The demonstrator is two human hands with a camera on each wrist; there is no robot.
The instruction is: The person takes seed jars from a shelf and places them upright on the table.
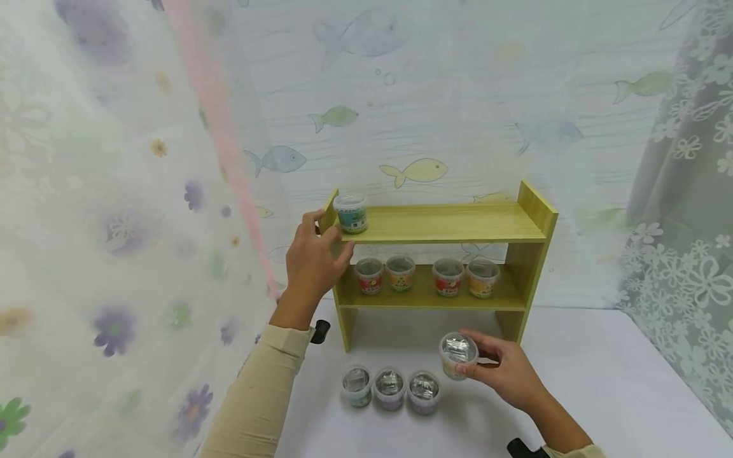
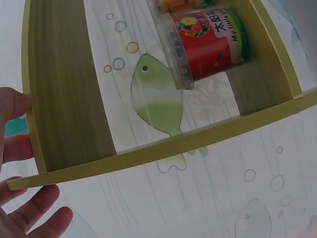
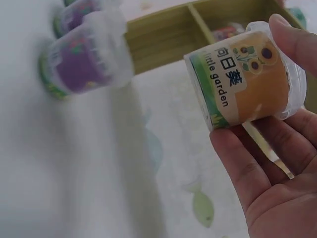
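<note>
Left hand (image 1: 317,257) straddles the left panel (image 2: 148,154) of the rack (image 1: 441,224); its grip cannot be confirmed. Shifting it may topple the green cup (image 1: 352,216). Right hand (image 1: 506,372) pinches the sunflower cup (image 3: 247,79) right of 3 lidded cups (image 1: 390,390), in front of the rack. Uneven finger pressure may cause slippage. Lid-to-base axis: near vertical, lid (image 1: 458,347) up.

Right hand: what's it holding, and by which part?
The right hand holds an orange-labelled sunflower cup by its side, thumb near the lid.
</note>
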